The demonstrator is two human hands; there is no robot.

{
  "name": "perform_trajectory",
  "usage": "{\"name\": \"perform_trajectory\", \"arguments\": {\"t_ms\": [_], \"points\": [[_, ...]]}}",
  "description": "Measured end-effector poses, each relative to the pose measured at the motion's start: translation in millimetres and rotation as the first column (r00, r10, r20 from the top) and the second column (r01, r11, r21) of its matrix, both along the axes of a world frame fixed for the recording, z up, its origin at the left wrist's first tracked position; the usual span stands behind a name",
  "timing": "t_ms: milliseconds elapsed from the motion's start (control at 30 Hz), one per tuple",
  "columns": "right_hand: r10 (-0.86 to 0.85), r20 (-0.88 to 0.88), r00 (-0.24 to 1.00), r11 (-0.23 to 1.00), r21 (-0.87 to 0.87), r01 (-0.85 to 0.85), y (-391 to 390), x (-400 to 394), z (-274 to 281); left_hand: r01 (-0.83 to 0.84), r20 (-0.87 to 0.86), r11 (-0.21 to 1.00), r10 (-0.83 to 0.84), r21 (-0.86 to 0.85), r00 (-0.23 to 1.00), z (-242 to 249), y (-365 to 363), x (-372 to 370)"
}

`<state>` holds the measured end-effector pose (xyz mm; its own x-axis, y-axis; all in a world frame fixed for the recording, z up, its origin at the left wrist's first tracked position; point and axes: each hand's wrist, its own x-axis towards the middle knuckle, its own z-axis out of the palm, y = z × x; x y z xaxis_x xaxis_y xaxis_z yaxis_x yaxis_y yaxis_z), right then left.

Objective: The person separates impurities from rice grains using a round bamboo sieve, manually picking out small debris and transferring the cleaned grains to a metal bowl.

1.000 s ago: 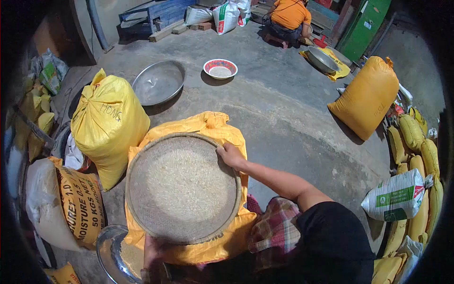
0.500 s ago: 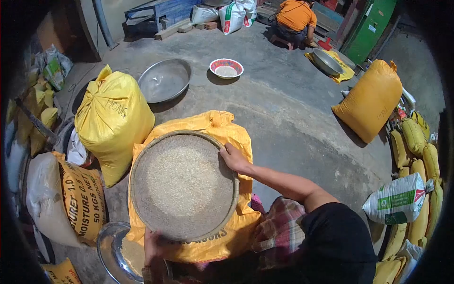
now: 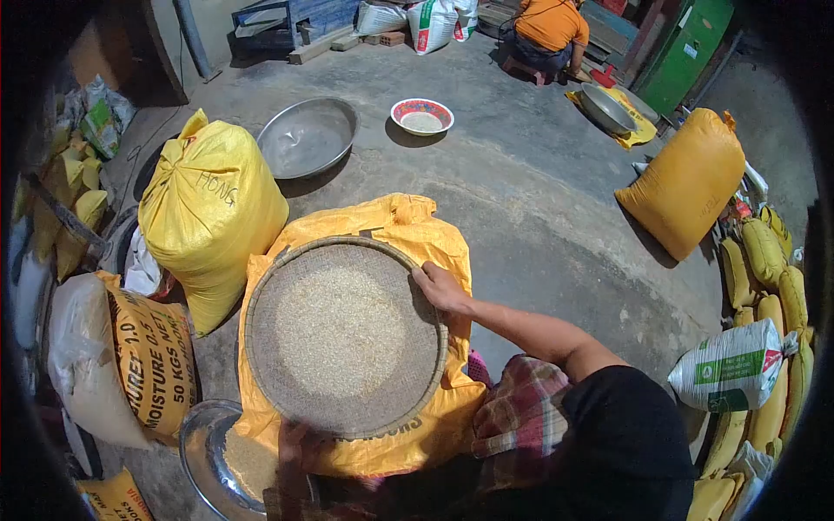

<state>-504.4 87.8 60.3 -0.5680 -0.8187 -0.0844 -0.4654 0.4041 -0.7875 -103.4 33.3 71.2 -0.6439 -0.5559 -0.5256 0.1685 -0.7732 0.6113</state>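
A round woven tray [image 3: 261, 347] with pale grain [image 3: 334, 326] spread over its middle is held above an orange sack [image 3: 452, 252]. My right hand [image 3: 440, 287] grips the tray's upper right rim, its thumb and fingers closed round the edge. At the lower left rim is my left hand [image 3: 300, 438], dark and blurred, holding the edge from below with its fingers largely hidden. Below the tray on the left, a metal basin [image 3: 198, 451] contains brownish grain [image 3: 249, 463].
A full yellow sack [image 3: 208, 217] and a printed sack [image 3: 156, 365] stand left. Beyond lie a wide metal basin [image 3: 308, 139] and a red-rimmed bowl [image 3: 422, 117]. A person in orange [image 3: 552, 26] crouches far back. More sacks [image 3: 686, 187] line the right.
The view has shifted slightly, so the tray and both hands appear a little further right. The grain patch in the tray has changed shape slightly. Both hands stay at the rim.
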Motion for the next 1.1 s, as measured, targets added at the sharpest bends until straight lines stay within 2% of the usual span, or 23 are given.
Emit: {"name": "perform_trajectory", "arguments": {"t_ms": [133,200,300,367,500,633,933,1033,1100], "points": [[-0.012,0.030,0.999,1.000,0.028,0.012,-2.6,-2.4,3.0,-0.021,-0.027,0.999,0.022,0.048,0.999,-11.9,-1.5,3.0],[0.007,0.018,1.000,0.999,0.035,-0.008,-2.8,-4.8,0.2,-0.058,0.024,0.998,0.058,-0.010,0.998,-7.6,1.4,-0.2],[0.022,0.019,1.000,0.999,0.038,-0.023,-2.6,-5.9,-0.4,0.011,-0.054,1.000,-0.010,0.029,0.999,-3.0,-1.4,0.3],[0.021,0.022,1.000,0.999,0.029,-0.022,-2.2,-4.7,1.3,0.007,-0.064,1.000,-0.006,0.020,0.998,-14.7,-3.0,6.2],[0.016,0.038,0.999,0.999,0.027,-0.017,-1.0,-1.9,8.1,-0.046,-0.100,0.999,0.045,-0.013,0.994,-7.5,0.6,-3.3],[0.017,0.024,1.000,0.999,0.029,-0.017,-1.0,-2.1,6.1,-0.003,-0.099,0.999,-0.001,-0.040,0.995,-8.0,-0.8,-0.1],[0.022,0.011,1.000,0.999,0.028,-0.023,0.0,-3.4,5.0,-0.042,0.046,0.999,0.043,-0.019,0.998,3.3,3.5,-4.9],[0.038,0.047,0.998,0.999,0.027,-0.039,-0.2,-4.6,1.7,-0.010,-0.029,0.999,0.009,-0.052,1.000,-5.6,1.2,0.9],[0.048,0.044,0.998,0.999,-0.022,-0.047,-0.3,-3.2,2.2,0.020,-0.059,1.000,-0.020,-0.003,0.998,-5.2,0.6,3.2]]}}
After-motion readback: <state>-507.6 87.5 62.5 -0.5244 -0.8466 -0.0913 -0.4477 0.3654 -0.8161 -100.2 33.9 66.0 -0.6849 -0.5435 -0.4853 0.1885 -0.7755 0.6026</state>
